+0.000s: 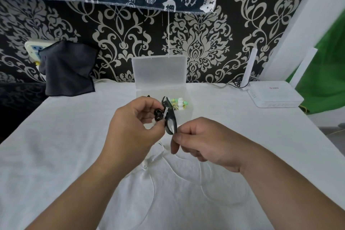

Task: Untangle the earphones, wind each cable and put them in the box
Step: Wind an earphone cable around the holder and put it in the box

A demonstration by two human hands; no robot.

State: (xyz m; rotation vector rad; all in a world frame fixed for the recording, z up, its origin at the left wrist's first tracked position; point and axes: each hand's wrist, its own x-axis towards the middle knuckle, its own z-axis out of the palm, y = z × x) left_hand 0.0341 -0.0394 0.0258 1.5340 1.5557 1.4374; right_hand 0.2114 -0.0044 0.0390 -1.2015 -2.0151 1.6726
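Left hand (130,127) and right hand (205,144) both pinch the wound black earphone cable (168,107); risk noted: any slackened pinch lets the coil spring open short of the box (158,73).

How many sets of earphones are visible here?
3: black earphones pinched by left hand and right hand; green earphones in the box; white earphones on the table. Box may hide more.

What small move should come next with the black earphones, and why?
Probably lower the black earphones into the clear box just behind. Both the left hand and right hand pinch them, already wound into a loop; the green earphones lie inside, the white earphones wait on the cloth.
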